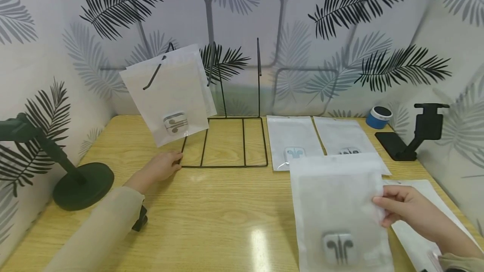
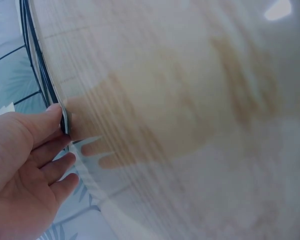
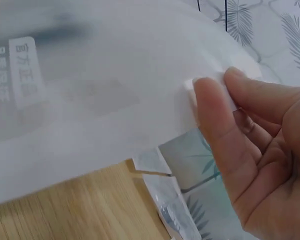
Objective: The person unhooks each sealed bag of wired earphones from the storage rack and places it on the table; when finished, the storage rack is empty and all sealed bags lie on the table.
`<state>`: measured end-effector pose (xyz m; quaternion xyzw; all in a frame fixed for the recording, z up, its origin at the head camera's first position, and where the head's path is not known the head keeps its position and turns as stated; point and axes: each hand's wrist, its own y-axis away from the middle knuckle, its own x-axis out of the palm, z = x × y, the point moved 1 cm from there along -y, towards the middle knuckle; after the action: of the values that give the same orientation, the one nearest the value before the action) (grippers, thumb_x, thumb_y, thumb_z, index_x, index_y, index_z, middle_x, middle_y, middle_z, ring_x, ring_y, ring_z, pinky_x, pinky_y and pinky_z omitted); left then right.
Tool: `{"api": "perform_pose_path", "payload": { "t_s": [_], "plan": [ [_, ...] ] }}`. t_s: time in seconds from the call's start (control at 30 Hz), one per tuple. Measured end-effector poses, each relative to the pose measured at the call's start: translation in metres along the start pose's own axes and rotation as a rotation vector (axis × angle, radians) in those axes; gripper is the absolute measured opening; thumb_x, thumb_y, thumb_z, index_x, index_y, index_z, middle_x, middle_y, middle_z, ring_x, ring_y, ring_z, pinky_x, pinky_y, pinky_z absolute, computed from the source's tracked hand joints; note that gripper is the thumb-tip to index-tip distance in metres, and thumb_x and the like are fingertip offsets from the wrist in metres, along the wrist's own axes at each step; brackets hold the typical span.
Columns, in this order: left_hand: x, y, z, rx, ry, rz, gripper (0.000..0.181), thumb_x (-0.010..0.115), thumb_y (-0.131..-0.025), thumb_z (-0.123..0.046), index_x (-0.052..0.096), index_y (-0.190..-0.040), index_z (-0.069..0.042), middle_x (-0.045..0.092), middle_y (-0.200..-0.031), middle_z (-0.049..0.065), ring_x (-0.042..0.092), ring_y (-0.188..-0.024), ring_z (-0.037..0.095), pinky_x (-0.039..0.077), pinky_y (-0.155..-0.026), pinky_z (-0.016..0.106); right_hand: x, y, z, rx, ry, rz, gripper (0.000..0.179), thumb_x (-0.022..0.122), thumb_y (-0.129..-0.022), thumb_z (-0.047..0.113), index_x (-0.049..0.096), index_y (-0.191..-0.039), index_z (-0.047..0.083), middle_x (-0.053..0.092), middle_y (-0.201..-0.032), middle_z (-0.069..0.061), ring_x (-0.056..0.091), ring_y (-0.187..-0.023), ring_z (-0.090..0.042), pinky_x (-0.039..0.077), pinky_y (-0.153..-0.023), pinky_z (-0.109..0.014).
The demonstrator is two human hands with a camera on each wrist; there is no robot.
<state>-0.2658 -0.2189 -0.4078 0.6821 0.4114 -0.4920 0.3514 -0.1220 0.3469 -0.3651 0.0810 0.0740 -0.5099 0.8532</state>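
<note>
My right hand (image 1: 410,211) pinches the side edge of a white translucent pouch (image 1: 336,205) between thumb and fingers, lifted above the table. Earphones in a small square case (image 1: 339,247) show through its lower part. In the right wrist view the pouch (image 3: 90,115) has printed lettering. My left hand (image 1: 163,167) grips the front left corner of a black wire display rack (image 1: 223,166); the left wrist view shows thumb and fingertips on the black wire (image 2: 65,122). From the rack's left hook hang several similar pouches (image 1: 166,91), tilted, the front one with earphones inside.
Two more earphone pouches, a left one (image 1: 293,137) and a right one (image 1: 340,131), lie right of the rack. Another pouch (image 1: 417,188) lies under my right arm. A green lamp base (image 1: 85,186) stands left; a blue round container (image 1: 378,117) and black phone stand (image 1: 427,127) stand right.
</note>
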Motion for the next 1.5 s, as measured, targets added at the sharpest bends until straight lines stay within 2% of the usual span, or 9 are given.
{"api": "perform_pose_path", "payload": {
  "t_s": [0.17, 0.3, 0.6, 0.83, 1.03, 1.5],
  "plan": [
    [-0.001, 0.000, -0.001, -0.004, -0.001, 0.007, 0.045, 0.055, -0.092, -0.010, 0.043, -0.130, 0.011, 0.039, -0.134, 0.030, 0.035, -0.123, 0.045, 0.030, -0.101, 0.053, -0.005, -0.002, -0.007, 0.208, 0.110, -0.018, 0.017, 0.049, -0.097, 0.013, 0.059, -0.085, 0.008, 0.056, -0.069, 0.003, 0.061, -0.061, -0.016, 0.055, -0.063, -0.035],
    [-0.001, 0.000, -0.002, -0.004, 0.004, 0.012, 0.045, 0.055, -0.093, -0.010, 0.043, -0.131, 0.011, 0.039, -0.134, 0.029, 0.035, -0.123, 0.045, 0.029, -0.102, 0.053, -0.006, -0.004, -0.012, 0.368, 0.195, -0.050, 0.023, 0.054, -0.094, 0.024, 0.055, -0.085, 0.003, 0.049, -0.063, 0.000, 0.061, -0.059, -0.020, 0.054, -0.062, -0.032],
    [-0.002, 0.001, -0.002, 0.002, 0.009, 0.011, 0.045, 0.055, -0.093, -0.010, 0.043, -0.131, 0.012, 0.038, -0.135, 0.030, 0.034, -0.123, 0.045, 0.029, -0.101, 0.053, -0.008, -0.005, -0.021, 0.537, 0.323, -0.053, 0.025, 0.059, -0.091, 0.027, 0.054, -0.077, 0.006, 0.049, -0.060, 0.000, 0.054, -0.053, -0.013, 0.051, -0.052, -0.026],
    [-0.004, 0.002, -0.006, -0.001, 0.007, 0.010, 0.045, 0.054, -0.093, -0.010, 0.043, -0.130, 0.012, 0.038, -0.135, 0.030, 0.034, -0.123, 0.045, 0.029, -0.102, 0.053, -0.014, -0.006, -0.030, 0.605, 0.428, -0.117, 0.026, 0.062, -0.089, 0.025, 0.051, -0.073, 0.008, 0.051, -0.056, 0.000, 0.053, -0.049, -0.011, 0.050, -0.048, -0.024],
    [-0.005, 0.003, -0.007, 0.008, 0.003, 0.007, 0.044, 0.055, -0.093, -0.010, 0.044, -0.129, 0.012, 0.040, -0.133, 0.030, 0.036, -0.122, 0.045, 0.029, -0.101, 0.053, -0.017, -0.009, -0.034, 0.648, 0.519, -0.163, 0.026, 0.066, -0.086, 0.027, 0.055, -0.072, 0.007, 0.052, -0.057, -0.001, 0.054, -0.050, -0.012, 0.050, -0.048, -0.026],
    [-0.004, 0.002, -0.005, 0.017, -0.002, 0.008, 0.044, 0.055, -0.092, -0.010, 0.045, -0.129, 0.012, 0.041, -0.132, 0.030, 0.037, -0.122, 0.045, 0.031, -0.100, 0.053, -0.020, -0.018, -0.035, 0.695, 0.629, -0.128, 0.032, 0.070, -0.081, 0.034, 0.062, -0.080, 0.004, 0.057, -0.060, -0.002, 0.057, -0.050, -0.013, 0.051, -0.048, -0.026]
  ]
}}
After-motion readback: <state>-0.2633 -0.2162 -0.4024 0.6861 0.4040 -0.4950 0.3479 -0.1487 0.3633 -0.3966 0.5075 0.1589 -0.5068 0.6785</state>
